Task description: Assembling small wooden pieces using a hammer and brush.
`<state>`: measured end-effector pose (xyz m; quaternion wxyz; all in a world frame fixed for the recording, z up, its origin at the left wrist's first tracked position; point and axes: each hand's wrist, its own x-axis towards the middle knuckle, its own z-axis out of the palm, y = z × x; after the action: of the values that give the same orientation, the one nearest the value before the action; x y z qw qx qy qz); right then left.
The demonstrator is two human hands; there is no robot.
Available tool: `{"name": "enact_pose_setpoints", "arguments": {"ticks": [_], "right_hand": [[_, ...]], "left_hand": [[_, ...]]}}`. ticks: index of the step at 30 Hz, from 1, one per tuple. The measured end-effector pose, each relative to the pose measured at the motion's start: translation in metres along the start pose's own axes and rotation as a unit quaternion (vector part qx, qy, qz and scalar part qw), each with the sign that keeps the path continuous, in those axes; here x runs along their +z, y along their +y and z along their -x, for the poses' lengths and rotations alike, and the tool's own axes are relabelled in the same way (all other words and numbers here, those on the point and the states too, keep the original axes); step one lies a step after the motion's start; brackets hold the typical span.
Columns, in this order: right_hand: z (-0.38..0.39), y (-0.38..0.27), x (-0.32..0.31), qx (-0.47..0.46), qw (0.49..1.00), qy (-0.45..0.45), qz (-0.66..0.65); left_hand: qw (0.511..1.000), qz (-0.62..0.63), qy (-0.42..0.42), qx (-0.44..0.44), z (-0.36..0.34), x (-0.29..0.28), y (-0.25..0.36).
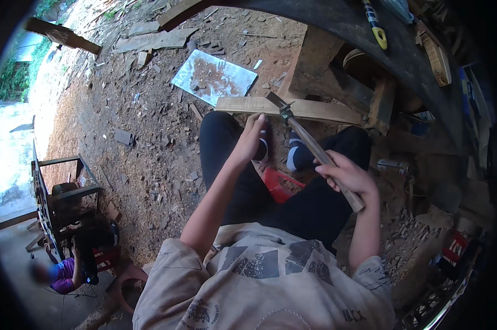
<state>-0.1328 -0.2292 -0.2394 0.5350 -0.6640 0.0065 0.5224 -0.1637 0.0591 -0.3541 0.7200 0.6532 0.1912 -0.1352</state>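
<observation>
A long, pale wooden plank (314, 110) lies crosswise in front of my feet. My left hand (252, 137) has its fingers together at the near edge of that plank, toward its left end, and appears to grip it; part of the grip is hidden. In my right hand (345, 171) is an adze-like tool (313, 144) with a straight wooden handle. My fingers wrap the lower half of the handle. Its dark metal head (285, 111) is over the plank, slanting up and left; whether it touches the wood I cannot tell.
A red plastic piece (281, 186) sits between my legs. Beyond the plank is a dirt-strewn white sheet (214, 77). Wood chips cover the ground. A dark bench (336, 22) at upper right carries a yellow-handled tool (379, 37). Another person (67, 275) sits at lower left.
</observation>
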Motion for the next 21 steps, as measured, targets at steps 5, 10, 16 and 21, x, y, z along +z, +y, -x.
{"name": "enact_pose_setpoints", "arguments": {"ticks": [5,10,16,21], "right_hand": [[0.047,0.009,0.005,-0.014,0.997,-0.01,-0.073],[0.067,0.028,0.001,-0.03,0.982,-0.069,-0.173],[0.063,0.048,-0.002,-0.055,0.967,-0.116,-0.221],[0.058,0.048,0.011,-0.093,0.979,-0.057,-0.171]], "left_hand": [[0.991,0.11,-0.053,0.061,-0.013,0.033,0.022],[0.992,0.064,-0.069,0.078,-0.008,0.042,0.039],[0.981,0.083,-0.059,0.163,0.0,0.045,0.053],[0.978,0.048,-0.025,0.201,0.011,0.042,0.073]]}}
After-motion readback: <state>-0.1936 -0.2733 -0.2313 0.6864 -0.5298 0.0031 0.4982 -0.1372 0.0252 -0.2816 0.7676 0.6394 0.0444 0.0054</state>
